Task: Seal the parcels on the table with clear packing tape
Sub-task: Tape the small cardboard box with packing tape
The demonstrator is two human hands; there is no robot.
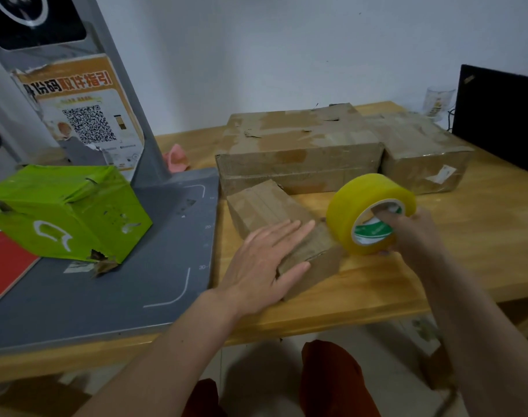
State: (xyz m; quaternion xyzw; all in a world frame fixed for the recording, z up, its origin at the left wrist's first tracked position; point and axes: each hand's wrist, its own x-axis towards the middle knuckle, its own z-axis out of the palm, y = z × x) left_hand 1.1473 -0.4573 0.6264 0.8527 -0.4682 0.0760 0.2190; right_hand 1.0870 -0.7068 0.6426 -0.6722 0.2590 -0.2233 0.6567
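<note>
A small brown cardboard parcel [271, 206] lies on the wooden table [437, 266] near its front. My left hand [262, 266] rests flat on the parcel's near end, fingers straight. Just right of the parcel, my right hand [413, 233] grips a large yellowish roll of packing tape [362, 203], with fingers hooked inside its core; the roll stands on edge touching the table. Behind them lie a large brown parcel [302, 145] and another brown parcel [422, 152] to its right. A green parcel [64, 212] sits at the left.
The green parcel sits on a grey scanner base [121, 296] with an upright post [121, 85] carrying a QR poster. A black laptop lid [503, 115] stands at the back right beside a clear cup [439, 100]. A pink object [177, 158] lies behind the base.
</note>
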